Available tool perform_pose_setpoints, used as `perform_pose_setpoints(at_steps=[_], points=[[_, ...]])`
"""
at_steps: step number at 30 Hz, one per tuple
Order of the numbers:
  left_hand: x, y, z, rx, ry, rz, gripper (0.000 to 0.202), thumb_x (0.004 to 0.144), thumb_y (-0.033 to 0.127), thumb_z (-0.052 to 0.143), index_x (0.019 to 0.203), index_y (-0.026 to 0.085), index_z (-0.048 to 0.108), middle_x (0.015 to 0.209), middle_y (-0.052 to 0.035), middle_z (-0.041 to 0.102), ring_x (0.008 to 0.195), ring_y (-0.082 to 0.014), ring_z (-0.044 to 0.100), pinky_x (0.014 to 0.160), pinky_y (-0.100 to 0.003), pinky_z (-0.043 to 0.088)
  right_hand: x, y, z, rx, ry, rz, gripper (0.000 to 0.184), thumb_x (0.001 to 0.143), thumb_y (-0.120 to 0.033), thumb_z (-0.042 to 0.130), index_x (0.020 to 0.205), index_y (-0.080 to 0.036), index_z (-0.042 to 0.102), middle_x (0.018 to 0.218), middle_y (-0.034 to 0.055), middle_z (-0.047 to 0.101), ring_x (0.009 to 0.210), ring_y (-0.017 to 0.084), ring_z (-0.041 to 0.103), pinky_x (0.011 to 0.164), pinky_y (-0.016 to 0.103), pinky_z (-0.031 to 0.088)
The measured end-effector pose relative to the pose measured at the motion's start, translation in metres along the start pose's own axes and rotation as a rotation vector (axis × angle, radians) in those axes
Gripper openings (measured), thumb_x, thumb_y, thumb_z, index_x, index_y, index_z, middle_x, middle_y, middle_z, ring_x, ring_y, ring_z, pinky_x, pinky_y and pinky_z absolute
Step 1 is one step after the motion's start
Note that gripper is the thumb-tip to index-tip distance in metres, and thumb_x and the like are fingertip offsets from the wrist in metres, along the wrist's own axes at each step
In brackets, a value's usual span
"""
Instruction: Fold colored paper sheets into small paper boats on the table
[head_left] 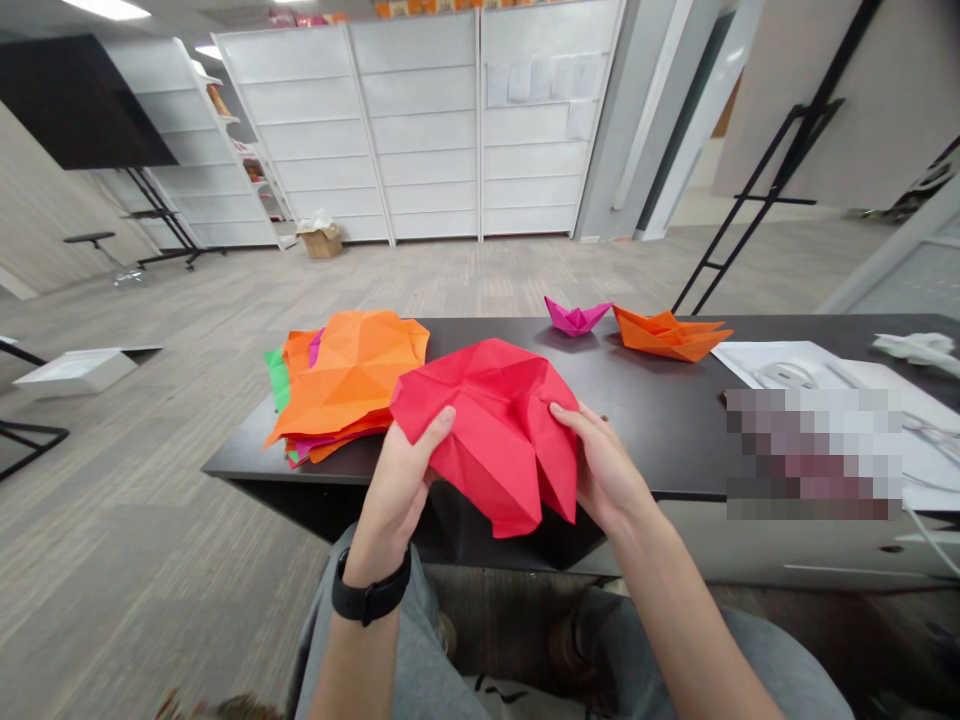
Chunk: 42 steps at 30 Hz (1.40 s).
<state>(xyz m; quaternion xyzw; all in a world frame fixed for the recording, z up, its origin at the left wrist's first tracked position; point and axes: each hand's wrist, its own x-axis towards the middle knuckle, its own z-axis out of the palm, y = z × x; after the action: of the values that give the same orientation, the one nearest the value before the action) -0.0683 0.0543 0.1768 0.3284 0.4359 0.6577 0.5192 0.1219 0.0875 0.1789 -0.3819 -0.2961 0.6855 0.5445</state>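
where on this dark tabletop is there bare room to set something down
The tabletop looks bare in front of the orange boat, between the right hand and the white sheets, and beyond the red paper, between the paper stack and the pink boat. Crowded: left, under the stack; right, under the sheets.

Gap between red paper [484, 430] and pink boat [577, 319]

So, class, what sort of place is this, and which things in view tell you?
Probably an office or similar indoor workroom: there is a dark desk, a large black screen and a row of tall white units beyond. A showroom is also possible.
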Motion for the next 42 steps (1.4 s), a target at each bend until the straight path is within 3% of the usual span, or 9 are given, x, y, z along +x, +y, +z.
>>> perform_pose_setpoints(at_steps=[4, 9, 13, 19, 25, 29, 35, 38, 42], points=[[-0.006, -0.001, 0.003, 0.069, -0.236, -0.202, 0.061, 0.067, 0.027, 0.087, 0.121, 0.018, 0.061, 0.112, -0.0107, 0.073, 0.085, -0.0259, 0.074, 0.061, -0.032, 0.063, 0.003, 0.006, 0.001, 0.043, 0.073, 0.011, 0.027, 0.072, -0.024, 0.078, 0.096, -0.025, 0.067, 0.091, 0.0012, 0.079, 0.083, 0.025, 0.074, 0.07, 0.035, 0.061], [0.003, -0.003, 0.0, -0.074, -0.04, -0.122, 0.05, 0.066, 0.019, 0.085, 0.111, 0.015, 0.065, 0.114, -0.0105, 0.074, 0.095, -0.0218, 0.073, 0.079, -0.029, 0.059, 0.007, 0.001, -0.008, 0.099, 0.029, 0.074, 0.015, 0.073, -0.022, 0.076, 0.087, -0.022, 0.069, 0.089, 0.0031, 0.079, 0.081, 0.023, 0.075, 0.069, 0.032, 0.063], [0.01, 0.005, -0.014, -0.087, 0.055, -0.078, 0.04, 0.065, 0.02, 0.084, 0.101, 0.012, 0.067, 0.103, -0.0095, 0.076, 0.082, -0.0177, 0.073, 0.071, -0.024, 0.056, 0.006, -0.018, -0.02, 0.071, -0.015, 0.023, 0.015, 0.073, -0.023, 0.075, 0.088, -0.023, 0.071, 0.091, 0.0039, 0.079, 0.089, 0.027, 0.075, 0.074, 0.037, 0.064], [0.004, 0.025, -0.034, 0.0, 0.046, -0.02, 0.045, 0.068, 0.026, 0.083, 0.109, 0.015, 0.068, 0.111, -0.0083, 0.075, 0.094, -0.024, 0.073, 0.077, -0.028, 0.058, 0.004, -0.036, -0.045, -0.142, -0.138, 0.062, 0.021, 0.07, -0.028, 0.077, 0.088, -0.018, 0.072, 0.082, 0.011, 0.079, 0.086, 0.035, 0.075, 0.077, 0.048, 0.061], [0.002, 0.033, -0.05, -0.03, -0.022, 0.002, 0.052, 0.065, 0.022, 0.083, 0.114, 0.016, 0.067, 0.12, -0.0109, 0.072, 0.115, -0.0302, 0.066, 0.093, -0.035, 0.056, 0.01, -0.032, -0.059, -0.215, -0.133, 0.011, 0.038, 0.054, -0.03, 0.089, 0.087, -0.021, 0.071, 0.08, 0.0058, 0.079, 0.071, 0.028, 0.074, 0.067, 0.04, 0.058], [0.009, 0.033, -0.063, -0.046, -0.069, 0.005, 0.041, 0.067, 0.022, 0.083, 0.105, 0.017, 0.068, 0.114, -0.0091, 0.074, 0.109, -0.0263, 0.069, 0.092, -0.033, 0.055, 0.015, -0.032, -0.059, -0.208, -0.234, -0.022, 0.046, 0.047, -0.039, 0.094, 0.084, -0.024, 0.072, 0.08, 0.0026, 0.078, 0.067, 0.024, 0.072, 0.061, 0.034, 0.054], [0.013, 0.039, -0.086, -0.122, 0.097, 0.051, 0.034, 0.07, 0.021, 0.08, 0.101, 0.018, 0.066, 0.104, -0.0055, 0.074, 0.101, -0.0219, 0.07, 0.088, -0.03, 0.055, 0.052, -0.052, -0.009, -0.473, -0.381, -0.1, 0.033, 0.062, -0.042, 0.089, 0.085, -0.023, 0.076, 0.086, 0.004, 0.077, 0.077, 0.02, 0.069, 0.078, 0.035, 0.052], [0.015, 0.044, -0.101, -0.177, 0.162, 0.101, 0.037, 0.069, 0.023, 0.08, 0.103, 0.019, 0.065, 0.106, -0.0061, 0.073, 0.105, -0.0237, 0.069, 0.095, -0.036, 0.053, 0.093, -0.069, 0.031, -0.634, -0.462, -0.126, 0.034, 0.06, -0.043, 0.09, 0.083, -0.022, 0.076, 0.085, 0.0036, 0.076, 0.079, 0.019, 0.068, 0.081, 0.034, 0.052], [0.021, 0.043, -0.122, -0.157, 0.416, 0.267, 0.033, 0.069, 0.026, 0.08, 0.095, 0.019, 0.062, 0.098, -0.0032, 0.072, 0.097, -0.0199, 0.07, 0.097, -0.037, 0.052, 0.157, -0.075, 0.101, -0.984, -0.576, -0.315, 0.041, 0.073, -0.056, 0.077, 0.091, -0.019, 0.073, 0.09, 0.0065, 0.076, 0.082, 0.02, 0.069, 0.079, 0.034, 0.053]])
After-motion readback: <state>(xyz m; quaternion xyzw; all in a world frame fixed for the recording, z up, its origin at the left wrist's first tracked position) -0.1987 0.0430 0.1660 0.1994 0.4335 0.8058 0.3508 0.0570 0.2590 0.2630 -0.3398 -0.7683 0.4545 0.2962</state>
